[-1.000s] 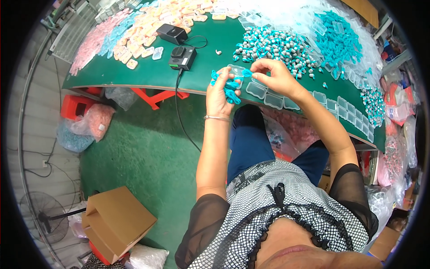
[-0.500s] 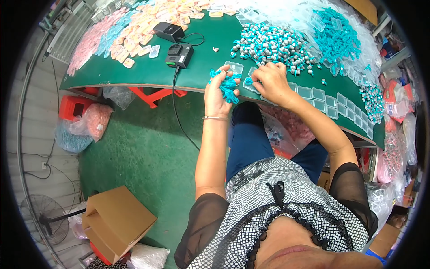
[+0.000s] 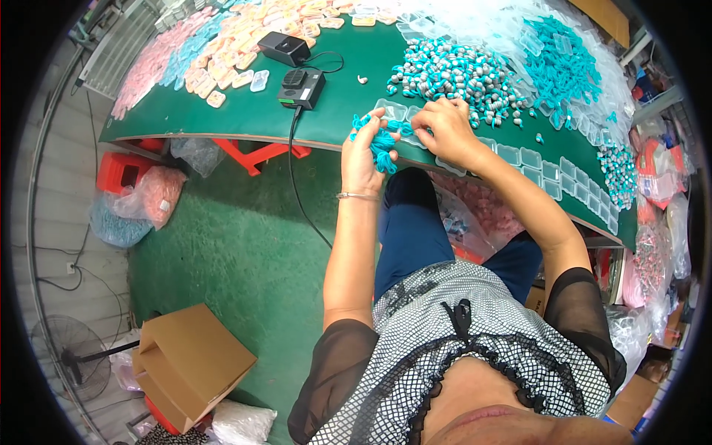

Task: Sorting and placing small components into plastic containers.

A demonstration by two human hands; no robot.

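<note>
Head-worn fisheye, steeply down over green table (image 3: 245,119)

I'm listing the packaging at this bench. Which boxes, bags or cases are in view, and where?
Cardboard box: brown, open flaps, floor lower left.
Plastic bags: clear, pink and blue contents, under the table's left end.
Small clear cases: rectangular, in rows along the table edge, right of the right hand.

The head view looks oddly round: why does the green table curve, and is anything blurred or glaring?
Head view: a fisheye lens bows the green table edge and leaves black corners. Lighting is even daylight, no harsh glare. The left hand holding teal cords and the right hand are fairly sharp; detail softens toward the rim.
</note>
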